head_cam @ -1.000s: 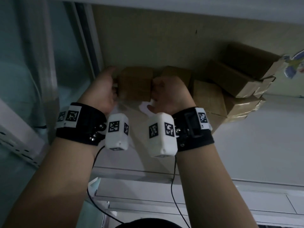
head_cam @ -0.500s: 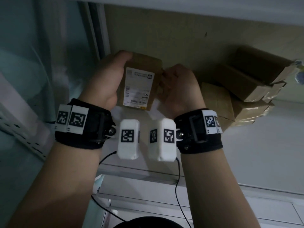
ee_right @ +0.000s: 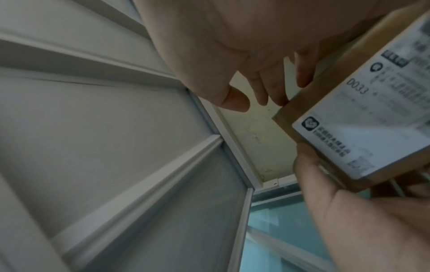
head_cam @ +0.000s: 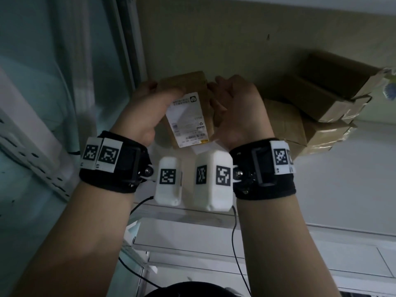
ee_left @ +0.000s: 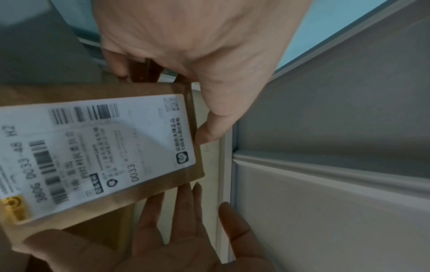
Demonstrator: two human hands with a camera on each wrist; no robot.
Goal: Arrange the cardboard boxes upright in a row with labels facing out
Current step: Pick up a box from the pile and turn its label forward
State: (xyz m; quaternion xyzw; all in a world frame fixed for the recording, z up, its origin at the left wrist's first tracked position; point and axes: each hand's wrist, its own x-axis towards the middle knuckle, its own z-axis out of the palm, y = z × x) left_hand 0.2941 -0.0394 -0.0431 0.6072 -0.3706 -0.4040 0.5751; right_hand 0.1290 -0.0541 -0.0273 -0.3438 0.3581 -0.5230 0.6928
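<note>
I hold a small brown cardboard box (head_cam: 188, 82) in front of the shelf's beige back wall, between both hands. Its white shipping label (head_cam: 188, 121) faces me, and the box leans a little to the left. My left hand (head_cam: 150, 108) grips its left side, thumb across the front and fingers behind. My right hand (head_cam: 235, 103) presses its palm and fairly straight fingers against the right side, thumb free. In the left wrist view the box (ee_left: 144, 90) sits between my left hand (ee_left: 197, 46) above and my right hand (ee_left: 186, 239) below. In the right wrist view the box (ee_right: 291, 110) is at the right edge.
A loose pile of several brown cardboard boxes (head_cam: 321, 108) lies tumbled at the right on the white shelf (head_cam: 332, 189). A glass pane with a metal frame (head_cam: 128, 50) bounds the left. A white panelled cabinet front (head_cam: 278, 254) runs below the shelf's edge.
The box came up off the shelf and turned from its plain side to its label. Since half a second ago it has tilted leftward and my left thumb has slid over its front.
</note>
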